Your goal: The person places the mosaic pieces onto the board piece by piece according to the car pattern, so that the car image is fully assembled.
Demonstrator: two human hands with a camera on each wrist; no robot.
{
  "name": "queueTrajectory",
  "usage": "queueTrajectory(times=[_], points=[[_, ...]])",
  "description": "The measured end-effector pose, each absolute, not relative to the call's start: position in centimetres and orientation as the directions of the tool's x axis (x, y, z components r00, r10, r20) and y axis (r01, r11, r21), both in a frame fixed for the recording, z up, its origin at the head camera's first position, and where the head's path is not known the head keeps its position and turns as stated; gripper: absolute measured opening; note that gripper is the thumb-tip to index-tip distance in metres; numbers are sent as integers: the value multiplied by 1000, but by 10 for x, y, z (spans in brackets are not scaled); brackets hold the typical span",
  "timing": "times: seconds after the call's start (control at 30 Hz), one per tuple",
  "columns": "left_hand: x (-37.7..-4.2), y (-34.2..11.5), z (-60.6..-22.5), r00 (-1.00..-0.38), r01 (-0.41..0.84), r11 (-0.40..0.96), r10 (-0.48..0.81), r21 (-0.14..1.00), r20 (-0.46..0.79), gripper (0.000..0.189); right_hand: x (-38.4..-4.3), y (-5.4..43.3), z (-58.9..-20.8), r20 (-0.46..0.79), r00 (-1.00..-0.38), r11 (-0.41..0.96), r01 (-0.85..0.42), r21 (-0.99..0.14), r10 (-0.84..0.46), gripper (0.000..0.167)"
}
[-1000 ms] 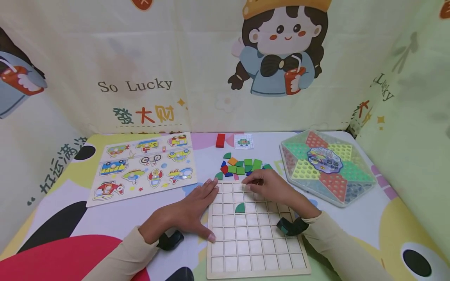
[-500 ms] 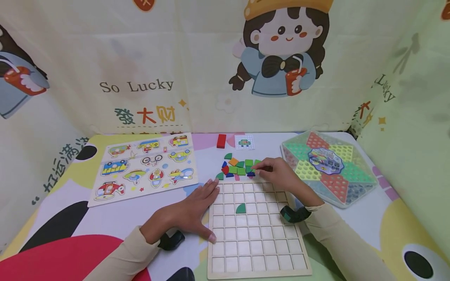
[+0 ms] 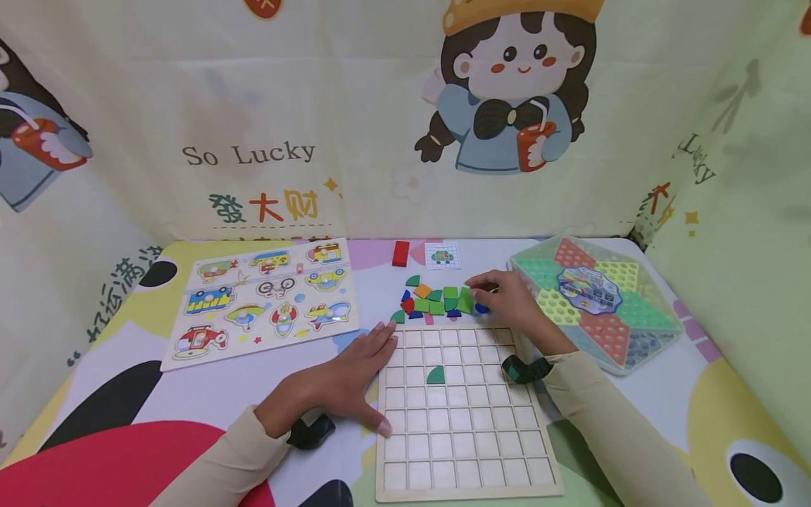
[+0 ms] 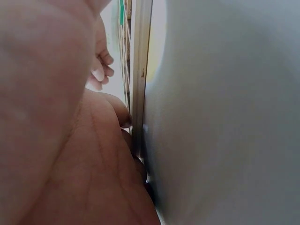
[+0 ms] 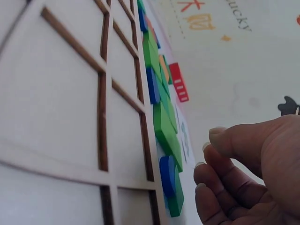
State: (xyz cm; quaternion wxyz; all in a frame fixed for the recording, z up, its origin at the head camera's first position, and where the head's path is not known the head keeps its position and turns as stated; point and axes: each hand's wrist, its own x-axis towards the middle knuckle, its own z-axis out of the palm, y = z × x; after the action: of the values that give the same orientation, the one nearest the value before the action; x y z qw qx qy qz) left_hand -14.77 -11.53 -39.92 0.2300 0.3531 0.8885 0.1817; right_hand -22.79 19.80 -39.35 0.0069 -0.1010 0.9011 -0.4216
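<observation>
A wooden grid board (image 3: 469, 494) lies before me, with one dark green quarter-circle piece (image 3: 436, 375) in a cell. My left hand (image 3: 345, 377) rests along its left edge, fingers straight and thumb spread toward the frame. Beyond the board's far edge is a cluster of colored pieces, among them a green square (image 3: 450, 292), an orange piece (image 3: 422, 291) and a red piece (image 3: 407, 305). My right hand (image 3: 507, 299) hovers at the cluster's right end, near a blue piece (image 5: 168, 176). In the right wrist view its thumb and fingers are loosely bent, with nothing visible between them.
Behind the pieces lie a red block (image 3: 400, 253) and a small card with a picture on a grid (image 3: 442, 255). A vehicle peg puzzle (image 3: 260, 310) is at the left, a hexagonal game case (image 3: 595, 303) at the right. A printed cloth (image 3: 374, 141) hangs behind.
My right hand has moved away from above the board's far edge, rightward and then farther back along the pieces. The left hand stays at the board's edge.
</observation>
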Motion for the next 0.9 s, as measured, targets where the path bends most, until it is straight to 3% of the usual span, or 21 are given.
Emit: queueTrajectory(times=[0.53, 0.9], points=[[-148, -116, -402, -651, 545, 684, 710, 485, -271, 128, -245, 192, -403, 83, -983, 708, -176, -684, -163, 20], [-148, -116, -401, -652, 542, 685, 709, 487, -271, 127, -246, 190, -402, 8, -979, 737, -157, -658, -202, 29]])
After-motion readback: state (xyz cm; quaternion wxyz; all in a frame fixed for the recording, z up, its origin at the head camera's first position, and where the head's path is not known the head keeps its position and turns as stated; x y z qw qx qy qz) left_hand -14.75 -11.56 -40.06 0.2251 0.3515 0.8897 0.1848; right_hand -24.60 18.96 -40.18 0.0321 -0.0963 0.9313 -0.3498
